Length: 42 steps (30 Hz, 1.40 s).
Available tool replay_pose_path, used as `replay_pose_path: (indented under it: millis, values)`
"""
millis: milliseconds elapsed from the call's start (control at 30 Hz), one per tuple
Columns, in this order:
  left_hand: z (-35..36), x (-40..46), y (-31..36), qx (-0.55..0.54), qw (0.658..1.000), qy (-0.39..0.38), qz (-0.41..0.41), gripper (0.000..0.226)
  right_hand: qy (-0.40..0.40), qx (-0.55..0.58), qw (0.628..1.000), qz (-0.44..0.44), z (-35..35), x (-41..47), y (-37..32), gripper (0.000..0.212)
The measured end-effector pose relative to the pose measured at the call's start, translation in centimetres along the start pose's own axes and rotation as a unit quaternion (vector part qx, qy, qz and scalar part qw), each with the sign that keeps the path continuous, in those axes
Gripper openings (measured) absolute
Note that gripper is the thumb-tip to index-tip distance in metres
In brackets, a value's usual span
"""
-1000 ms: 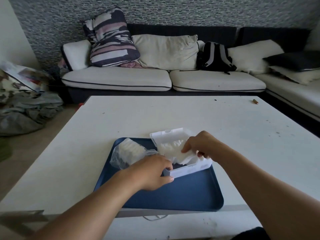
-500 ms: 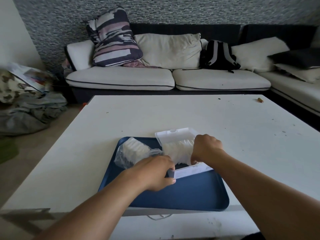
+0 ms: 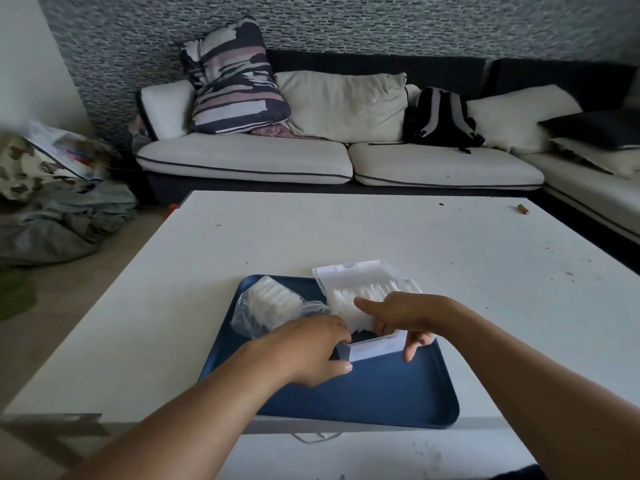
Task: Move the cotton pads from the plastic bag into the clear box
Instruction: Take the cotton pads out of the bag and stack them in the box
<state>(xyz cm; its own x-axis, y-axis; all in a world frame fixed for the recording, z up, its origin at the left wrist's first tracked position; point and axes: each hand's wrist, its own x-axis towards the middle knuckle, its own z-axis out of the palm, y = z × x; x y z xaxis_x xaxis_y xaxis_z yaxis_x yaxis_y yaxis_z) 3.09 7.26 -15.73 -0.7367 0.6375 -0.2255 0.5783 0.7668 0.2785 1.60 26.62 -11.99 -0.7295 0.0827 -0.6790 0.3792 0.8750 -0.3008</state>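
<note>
A clear box point(image 3: 375, 349) with its lid point(image 3: 356, 277) raised stands on the far part of a blue tray point(image 3: 388, 396). A row of white cotton pads point(image 3: 353, 303) fills the box. My left hand point(image 3: 311, 351) grips the box's near left corner. Over the pads lies my right hand point(image 3: 401, 317), fingers spread, pressing them down and touching the box's front wall. To the left on the tray lies a clear plastic bag point(image 3: 266, 306) with more pads inside.
The tray sits near the front edge of a white table point(image 3: 381, 233). A small brown object point(image 3: 523, 209) lies at the table's far right. A sofa point(image 3: 332, 157) with cushions and a black backpack point(image 3: 440, 119) stands behind; clothes are piled on the floor at left.
My right hand has opened from a closed grip on the pads to spread fingers over them, sliding toward the box's front. The left hand stays on the box corner.
</note>
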Motion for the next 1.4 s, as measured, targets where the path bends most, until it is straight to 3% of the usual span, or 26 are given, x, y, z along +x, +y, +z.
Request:
replay_pose_path:
  millis: [67,133,167,233,300,333,400,467,533,633,733,933,967,1033,1100,1200,1400]
  values:
    - [-0.4,-0.3,0.5,-0.011,1.000,-0.007,0.005,0.038,0.013,-0.012,1.000,-0.025,-0.1,0.1,-0.3,0.072]
    - [-1.9,-0.8,0.6,-0.088,0.996,0.023,0.004,0.032,0.040,-0.024,0.994,-0.103,-0.3,-0.6,-1.1,0.052]
    - [-2.9,-1.1,0.5,-0.155,0.985,0.075,0.006,0.026,0.048,-0.005,0.989,-0.142,-0.3,-1.1,-1.6,0.041]
    - [-5.3,-1.8,-0.8,-0.256,0.931,0.261,-0.005,0.011,0.020,0.026,0.978,-0.205,0.1,-1.8,-2.5,0.027]
    - [-6.5,-2.3,-3.4,-0.278,0.873,0.390,-0.091,0.017,0.000,-0.071,0.958,-0.277,1.7,-2.0,-3.3,0.028]
    - [-6.3,-2.4,-4.8,-0.266,0.868,0.389,-0.155,0.029,0.022,-0.142,0.937,-0.317,2.8,-1.6,-3.7,0.033]
    - [-4.2,-2.0,-7.8,-0.260,0.883,0.285,-0.267,0.049,0.106,-0.255,0.885,-0.376,4.9,-0.3,-4.5,0.041]
    - [-1.6,-1.4,-9.8,-0.305,0.882,0.207,-0.295,0.039,0.198,-0.262,0.867,-0.374,6.1,0.8,-5.5,0.044]
    - [-0.1,-0.8,-10.5,-0.363,0.864,0.212,-0.276,0.030,0.268,-0.278,0.859,-0.337,6.5,1.1,-6.5,0.034]
    - [0.0,-0.6,-11.1,-0.371,0.846,0.250,-0.290,0.029,0.313,-0.284,0.850,-0.315,7.0,2.0,-7.2,0.025]
    - [0.0,-0.4,-11.2,-0.373,0.848,0.228,-0.301,0.031,0.322,-0.285,0.847,-0.312,6.6,2.4,-7.4,0.037]
    - [-0.6,0.2,-9.4,-0.377,0.863,0.194,-0.274,0.023,0.325,-0.309,0.832,-0.326,5.6,2.1,-7.4,0.030]
    - [-0.8,0.1,-9.1,-0.379,0.865,0.190,-0.267,0.029,0.329,-0.301,0.832,-0.329,5.6,2.2,-7.3,0.029]
    - [-1.0,-0.3,-8.4,-0.379,0.877,0.180,-0.233,0.064,0.333,-0.290,0.833,-0.332,5.7,2.4,-7.0,0.023]
    - [-1.1,-0.8,-7.7,-0.312,0.921,0.164,-0.167,0.080,0.334,-0.279,0.837,-0.332,5.7,2.7,-6.8,0.019]
    - [-0.6,-0.9,-7.4,-0.210,0.964,0.116,-0.118,0.056,0.323,-0.270,0.841,-0.340,5.7,2.8,-6.5,0.024]
    - [0.3,-0.8,-8.0,-0.147,0.974,0.133,-0.111,0.042,0.304,-0.266,0.846,-0.348,6.0,2.7,-6.3,0.032]
